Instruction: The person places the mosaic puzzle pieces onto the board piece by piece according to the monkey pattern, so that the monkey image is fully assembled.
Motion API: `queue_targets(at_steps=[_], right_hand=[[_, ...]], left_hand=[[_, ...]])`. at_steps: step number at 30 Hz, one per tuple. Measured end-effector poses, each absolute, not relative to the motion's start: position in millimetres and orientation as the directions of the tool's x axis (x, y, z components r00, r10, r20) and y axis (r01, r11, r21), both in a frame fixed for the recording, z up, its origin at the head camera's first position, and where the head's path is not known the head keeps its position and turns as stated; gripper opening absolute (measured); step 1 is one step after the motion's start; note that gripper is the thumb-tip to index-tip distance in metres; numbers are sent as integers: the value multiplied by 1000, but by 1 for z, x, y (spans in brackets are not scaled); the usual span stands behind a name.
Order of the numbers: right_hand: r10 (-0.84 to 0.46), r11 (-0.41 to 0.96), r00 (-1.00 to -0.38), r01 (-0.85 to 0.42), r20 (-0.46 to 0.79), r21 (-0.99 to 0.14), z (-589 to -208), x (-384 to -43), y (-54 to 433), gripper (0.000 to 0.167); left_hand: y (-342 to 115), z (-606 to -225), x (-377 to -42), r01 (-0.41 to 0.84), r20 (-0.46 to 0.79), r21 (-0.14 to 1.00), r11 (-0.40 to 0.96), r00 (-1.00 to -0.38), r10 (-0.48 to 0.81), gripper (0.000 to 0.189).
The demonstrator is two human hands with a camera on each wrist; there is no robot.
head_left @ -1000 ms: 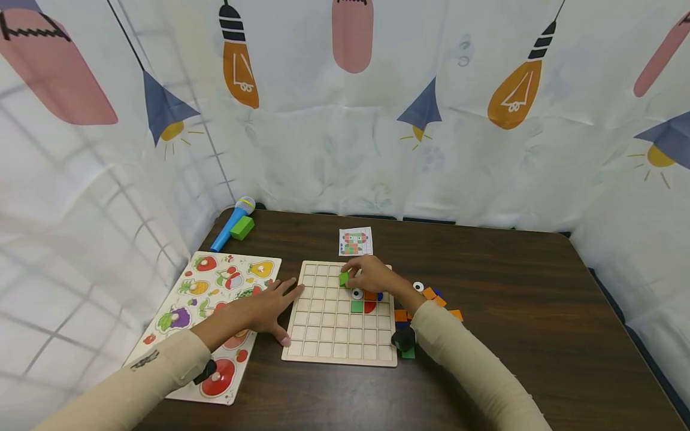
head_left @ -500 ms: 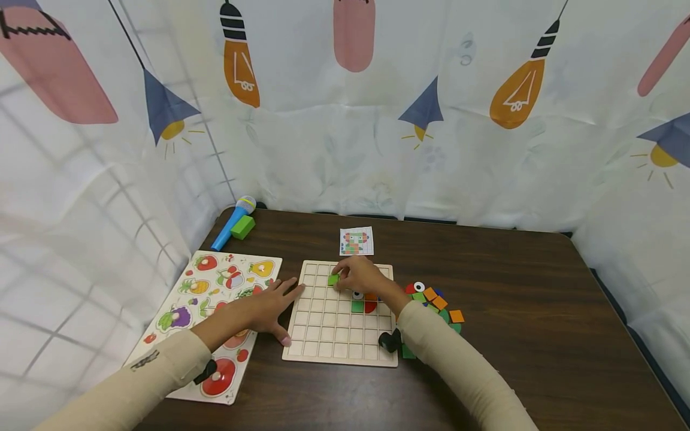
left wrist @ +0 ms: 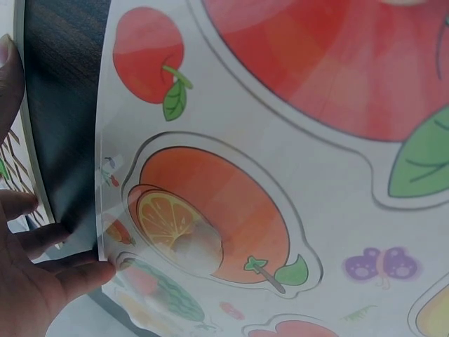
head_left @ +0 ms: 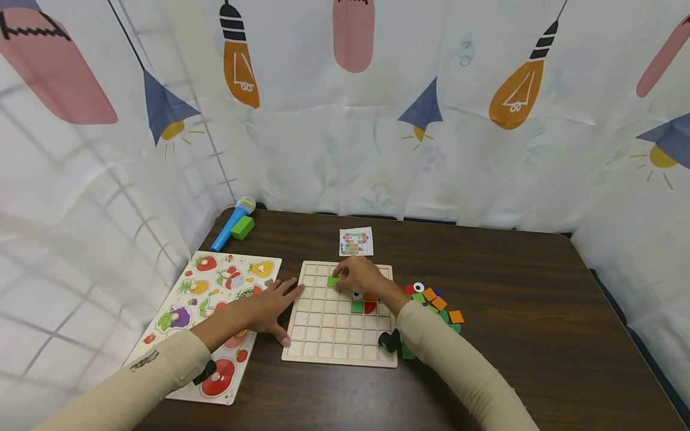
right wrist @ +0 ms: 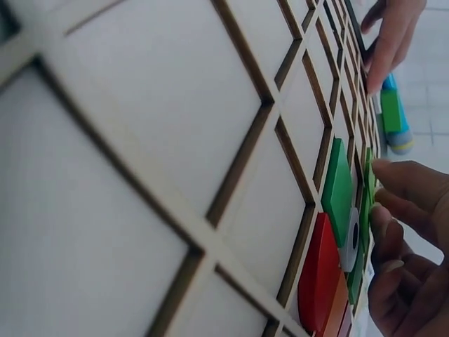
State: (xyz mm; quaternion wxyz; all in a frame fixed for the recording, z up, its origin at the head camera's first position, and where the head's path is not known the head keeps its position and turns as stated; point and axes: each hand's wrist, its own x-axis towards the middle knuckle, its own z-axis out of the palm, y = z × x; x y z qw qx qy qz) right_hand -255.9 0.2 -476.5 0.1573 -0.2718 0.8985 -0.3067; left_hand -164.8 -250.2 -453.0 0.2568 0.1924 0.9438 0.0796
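A pale wooden grid board (head_left: 329, 332) lies in the middle of the table. Over its upper part, my right hand (head_left: 362, 279) pinches a light green square tile (head_left: 333, 281) at one of the cells. In the right wrist view, thumb and fingertips meet at that tile's edge. Just below this hand sit a darker green square tile (head_left: 357, 307), a red curved tile (head_left: 369, 307), an orange tile (head_left: 370, 296) and a partly hidden eye tile (right wrist: 349, 241). My left hand (head_left: 269, 310) is spread, its fingertips and thumb at the board's left edge.
Left of the board lies a fruit puzzle board (head_left: 218, 323), partly under my left forearm. Loose coloured tiles (head_left: 439, 303) are scattered at the right. Behind are a small pattern card (head_left: 356, 242), a toy microphone (head_left: 232, 224) and a green block (head_left: 242, 228).
My right hand has carried the light green tile leftward across the board, and the tile now sits lower at its cell. More loose tiles show past the forearm. The left hand stays put.
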Motion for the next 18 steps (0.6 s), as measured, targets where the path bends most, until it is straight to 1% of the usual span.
queue_targets(at_steps=[5,10,13,18], right_hand=[[-616,626,-782,-409,-98,-664,-474,-257,9,25],[-652,564,-758,-460,-28,-686,-469,-262,31,23],[-652,552,-759,-468,-7,-690,-463,-264,49,23],[-632,571,-775,-445,-23,-689,-455,-264,83,26]], left_hand=[[-250,-452,-164,318,-455,259,912,-792,406,121],[-251,-452,-164,321,-450,261,911,-794,409,121],[-250,-452,-164,323,-448,261,910,-795,410,121],[-250,-451,-163,325,-446,256,910,-796,410,121]])
